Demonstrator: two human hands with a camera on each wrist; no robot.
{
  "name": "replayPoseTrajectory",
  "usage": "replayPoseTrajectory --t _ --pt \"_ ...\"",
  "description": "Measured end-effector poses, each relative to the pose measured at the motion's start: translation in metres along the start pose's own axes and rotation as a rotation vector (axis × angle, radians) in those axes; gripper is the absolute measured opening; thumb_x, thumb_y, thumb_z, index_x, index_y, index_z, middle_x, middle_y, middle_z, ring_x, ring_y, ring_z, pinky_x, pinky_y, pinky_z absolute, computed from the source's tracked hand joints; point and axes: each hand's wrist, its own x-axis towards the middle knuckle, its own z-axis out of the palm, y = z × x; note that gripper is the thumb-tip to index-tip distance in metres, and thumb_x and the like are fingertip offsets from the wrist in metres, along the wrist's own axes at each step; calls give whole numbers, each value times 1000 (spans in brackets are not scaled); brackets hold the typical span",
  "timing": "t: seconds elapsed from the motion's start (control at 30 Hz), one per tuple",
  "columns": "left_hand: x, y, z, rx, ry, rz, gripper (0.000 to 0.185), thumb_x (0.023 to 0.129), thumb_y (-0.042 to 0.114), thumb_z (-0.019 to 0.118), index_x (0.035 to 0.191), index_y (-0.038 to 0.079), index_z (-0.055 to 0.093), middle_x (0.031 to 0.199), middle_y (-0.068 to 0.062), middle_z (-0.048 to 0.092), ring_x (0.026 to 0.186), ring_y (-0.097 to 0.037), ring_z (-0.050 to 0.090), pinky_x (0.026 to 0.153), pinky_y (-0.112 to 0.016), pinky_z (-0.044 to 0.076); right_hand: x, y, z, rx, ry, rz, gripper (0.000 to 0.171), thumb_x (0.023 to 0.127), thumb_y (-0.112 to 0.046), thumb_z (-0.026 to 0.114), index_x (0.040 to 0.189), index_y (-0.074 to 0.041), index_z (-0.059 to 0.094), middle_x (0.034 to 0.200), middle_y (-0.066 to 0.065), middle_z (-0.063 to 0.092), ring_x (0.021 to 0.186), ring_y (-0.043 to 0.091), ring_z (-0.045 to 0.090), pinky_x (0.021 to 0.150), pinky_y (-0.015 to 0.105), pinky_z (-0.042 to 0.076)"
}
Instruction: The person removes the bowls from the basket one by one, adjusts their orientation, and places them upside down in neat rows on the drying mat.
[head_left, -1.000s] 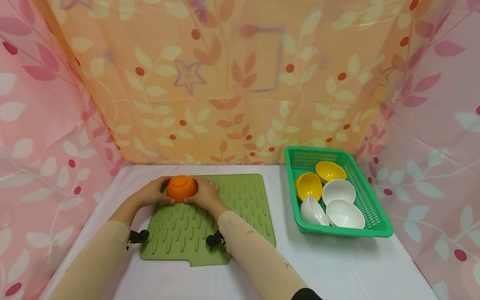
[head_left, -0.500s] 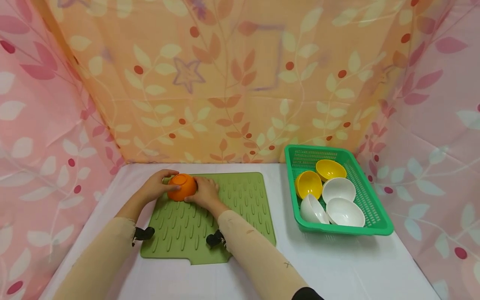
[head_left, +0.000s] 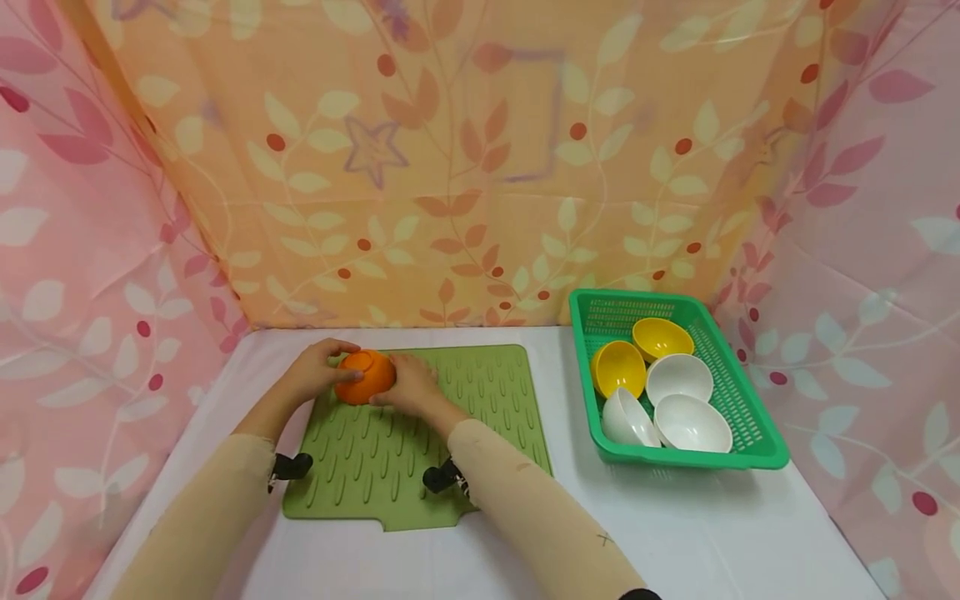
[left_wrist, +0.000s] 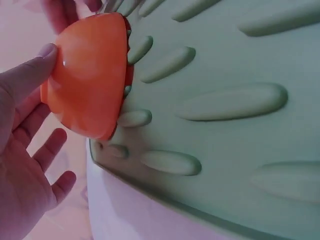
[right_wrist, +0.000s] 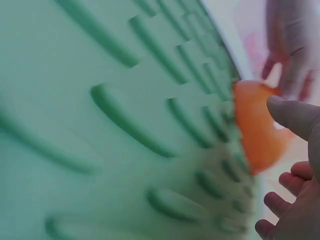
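While our left hand (head_left: 311,373) and right hand (head_left: 408,385) cup the overturned orange bowl (head_left: 364,376) with relaxed fingers, we should seat its rim flat on the green mat (head_left: 480,400).

An orange bowl (left_wrist: 90,75) is seen upside down, its rim resting on the green ridged drying mat (left_wrist: 225,105) near the mat's edge. The left hand (left_wrist: 22,165) is placed at 8 o'clock of the bowl, its thumb laid against the bowl's side and its fingers spread loosely. Fingers of the other hand (left_wrist: 62,12) are glimpsed at 12 o'clock of the bowl.
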Motion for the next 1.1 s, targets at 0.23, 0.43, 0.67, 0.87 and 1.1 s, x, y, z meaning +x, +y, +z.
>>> replayPoseTrajectory --t 0.23,0.43,0.67,0.87,1.1 --pt "-4 -1 3 -46 5 -22 61 91 33 79 141 5 58 151 -24 48 139 -49 40 109 -70 33 -36 -13 -63 26 -25 -135 86 88 -42 80 159 -14 38 162 6 40 148 31 37 118 56 32" --pt "-7 -2 6 -65 18 -2 60 90 30 80 140 3 59 150 -25 48 142 -49 37 111 -71 30 -77 -10 -121 59 -12 -280 81 90 -36 78 157 -13 40 161 7 41 150 33 32 120 55 27" --pt "-6 -5 8 -67 25 7 62 90 31 81 141 3 58 149 -24 50 143 -48 36 113 -70 28 -116 10 -181 35 40 -302 77 90 -37 79 156 -17 43 157 4 47 152 29 30 123 57 21" --pt "-7 -6 9 -70 25 12 63 90 31 80 142 4 58 149 -24 49 144 -48 35 114 -72 24 -139 43 -229 -16 114 -281 75 90 -33 80 155 -16 45 155 4 50 145 32 40 116 58 33" --pt "-7 -12 9 -49 44 34 64 90 36 80 142 6 58 147 -22 51 143 -47 36 114 -72 22 -153 97 -277 13 156 -107 61 93 -31 77 147 -13 55 150 8 54 144 33 42 115 58 35"
